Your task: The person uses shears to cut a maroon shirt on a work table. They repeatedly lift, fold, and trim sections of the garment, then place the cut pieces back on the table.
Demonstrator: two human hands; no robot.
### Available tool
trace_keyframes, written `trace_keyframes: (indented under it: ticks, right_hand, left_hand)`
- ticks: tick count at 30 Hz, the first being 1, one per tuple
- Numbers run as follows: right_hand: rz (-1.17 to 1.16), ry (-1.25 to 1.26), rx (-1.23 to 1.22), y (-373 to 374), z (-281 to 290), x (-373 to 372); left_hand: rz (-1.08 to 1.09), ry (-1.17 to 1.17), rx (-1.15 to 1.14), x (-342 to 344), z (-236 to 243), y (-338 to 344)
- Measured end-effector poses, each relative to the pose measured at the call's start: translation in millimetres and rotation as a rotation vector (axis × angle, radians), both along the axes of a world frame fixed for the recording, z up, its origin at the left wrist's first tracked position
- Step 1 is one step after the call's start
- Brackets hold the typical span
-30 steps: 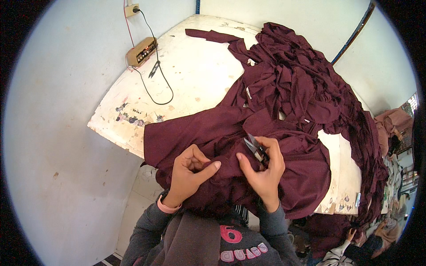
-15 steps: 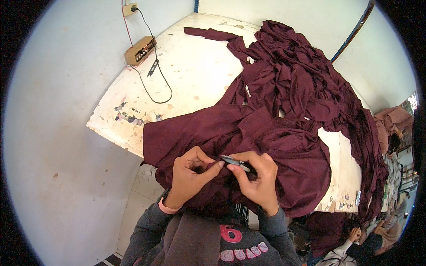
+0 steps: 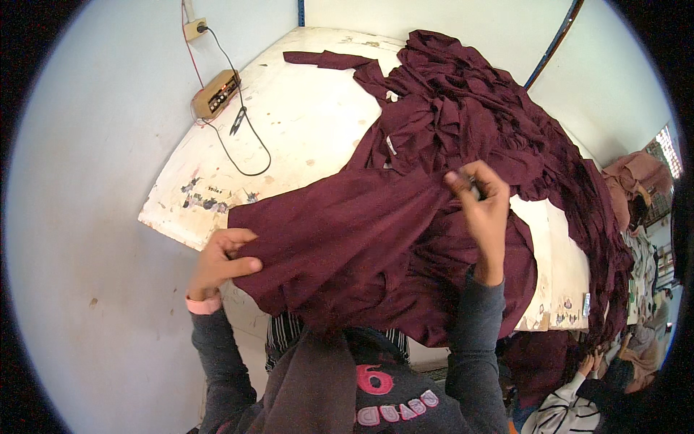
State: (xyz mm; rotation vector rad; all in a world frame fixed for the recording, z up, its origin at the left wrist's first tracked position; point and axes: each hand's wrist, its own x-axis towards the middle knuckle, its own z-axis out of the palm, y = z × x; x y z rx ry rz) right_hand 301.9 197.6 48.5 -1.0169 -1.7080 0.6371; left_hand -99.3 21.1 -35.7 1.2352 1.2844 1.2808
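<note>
A dark maroon garment (image 3: 340,239) is drawn out between my hands over the near edge of the white table. My left hand (image 3: 223,262), with a pink band at its wrist, pinches the garment's left edge between thumb and fingers. Farther right and higher, my right hand (image 3: 486,210) grips another part of the cloth. Tucked in its fingers are the small thread snips (image 3: 475,191), mostly hidden now. Behind lies a long heap of the same maroon cloth (image 3: 463,108), with small white labels showing, which runs off the table's right side.
On the white table (image 3: 311,108), a second pair of snips (image 3: 238,121) lies by a black cable. A brown box-shaped device (image 3: 217,95) stands against the left wall. At lower right are a co-worker's hands (image 3: 591,362) and more cloth.
My hands have moved apart, the left one out to the left, the right one up and right, spreading the cloth. The snips, whose blades showed at the cloth, are now within my right fingers.
</note>
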Motion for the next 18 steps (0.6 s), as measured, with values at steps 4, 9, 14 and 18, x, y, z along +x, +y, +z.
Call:
trace_keyframes:
  ticks: [4,9,14,18]
  right_hand:
    - [-0.242,0.083,0.261,40,18,49]
    - [-0.354,0.16,0.283,60,29,99]
    - [-0.341,0.308,0.248,50,10,102]
    - [-0.387,0.329,0.31,59,-37,137]
  left_hand:
    - [0.182,-0.2,0.105,-69,-4,-8]
    - [0.3,0.45,0.041,-111,32,7]
    - [0.786,0.964,0.675,-90,1,7]
    - [0.843,1.225,0.91,-83,-48,-9]
